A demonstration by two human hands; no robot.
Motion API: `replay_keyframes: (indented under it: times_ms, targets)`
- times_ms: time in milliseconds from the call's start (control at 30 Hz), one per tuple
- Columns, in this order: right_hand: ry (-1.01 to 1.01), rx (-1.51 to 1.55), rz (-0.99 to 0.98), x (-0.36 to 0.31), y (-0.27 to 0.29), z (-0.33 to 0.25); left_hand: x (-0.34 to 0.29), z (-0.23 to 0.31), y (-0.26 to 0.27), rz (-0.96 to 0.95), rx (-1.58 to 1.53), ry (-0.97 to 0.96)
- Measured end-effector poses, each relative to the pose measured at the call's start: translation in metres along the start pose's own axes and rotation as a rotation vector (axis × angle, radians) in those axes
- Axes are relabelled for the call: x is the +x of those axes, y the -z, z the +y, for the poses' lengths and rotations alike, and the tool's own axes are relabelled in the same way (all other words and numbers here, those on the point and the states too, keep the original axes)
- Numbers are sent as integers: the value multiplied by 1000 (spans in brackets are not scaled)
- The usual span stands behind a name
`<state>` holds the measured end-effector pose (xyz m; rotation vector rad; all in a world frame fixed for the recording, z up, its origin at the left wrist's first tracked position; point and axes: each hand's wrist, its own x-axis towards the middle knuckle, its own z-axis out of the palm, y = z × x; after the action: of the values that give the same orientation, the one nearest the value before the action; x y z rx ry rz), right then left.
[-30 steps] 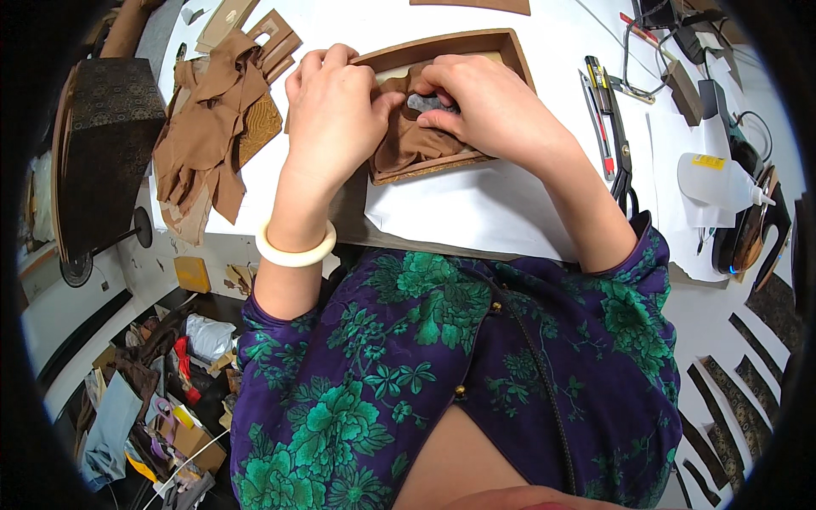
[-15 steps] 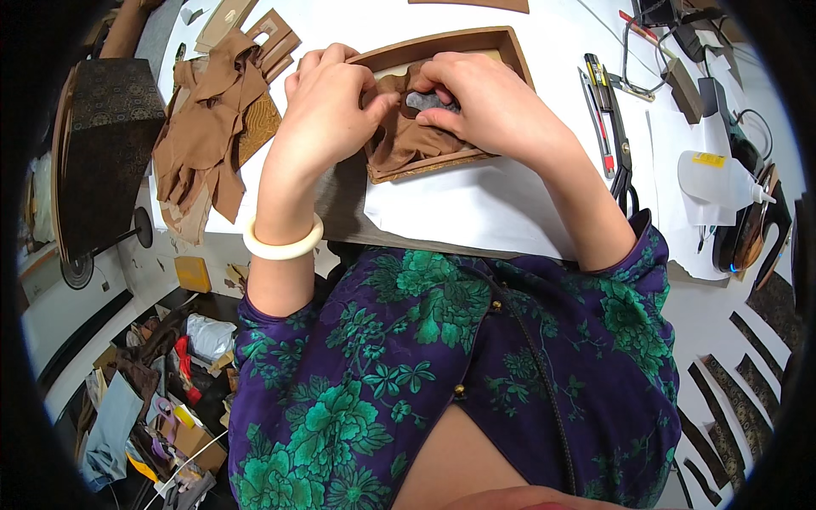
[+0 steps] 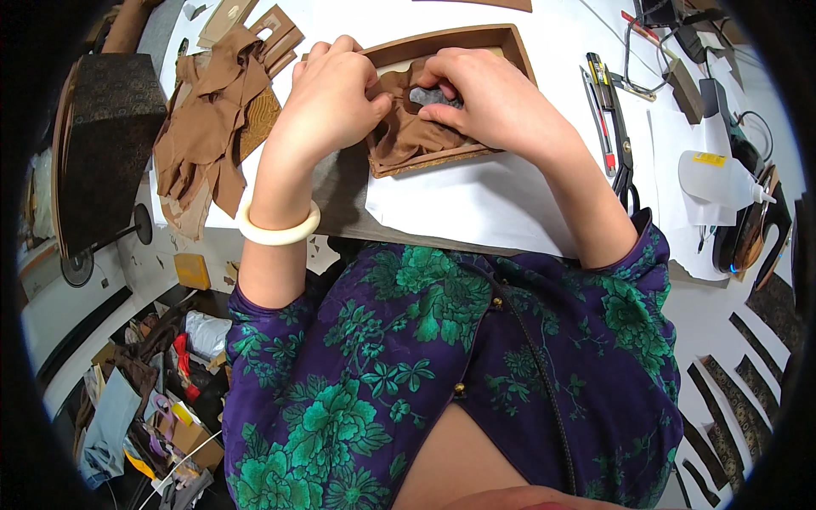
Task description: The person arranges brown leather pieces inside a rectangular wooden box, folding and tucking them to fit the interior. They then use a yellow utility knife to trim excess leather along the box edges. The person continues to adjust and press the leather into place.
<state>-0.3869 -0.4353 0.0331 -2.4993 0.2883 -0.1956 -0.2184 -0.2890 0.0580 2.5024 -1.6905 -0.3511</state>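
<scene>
On the white tabletop, brown scraps lie left of the left hand. Between the hands sits a shallow box holding rumpled brown cloth; the right hand grips a grey lump over it, while the left curls beside the box, its grip unclear. Uneven pressure could crease the cloth or skid the box.

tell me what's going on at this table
Someone is working bare-handed at a shallow brown tray. The right hand grips a grey lump over rumpled brown cloth inside it. The left hand is at the tray's left end, its hold unclear. Black scissors lie off to the right.
</scene>
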Motion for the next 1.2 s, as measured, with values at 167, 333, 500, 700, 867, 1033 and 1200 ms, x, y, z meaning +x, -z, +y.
replay_keyframes:
  times_ms: [167,333,500,700,867,1033,1200]
  targets:
    - [25,26,17,0,-1,1,5,-6,2,-51,-39,-8]
    - [104,50,89,-1,-8,9,2,-16,-1,-16,-84,-113]
    - [103,56,88,-1,-7,8,3,-28,-10,64,-186,-173]
    - [46,30,29,0,-1,1,1,-26,-8,31,-242,-126]
    - [115,30,90,-1,-7,7,-1,-18,-2,12,-181,-94]
    - [97,25,75,1,-9,8,-22,-1,7,305,-89,-98]
    - [41,63,-19,3,6,3,-46,27,-5,412,-134,-236]
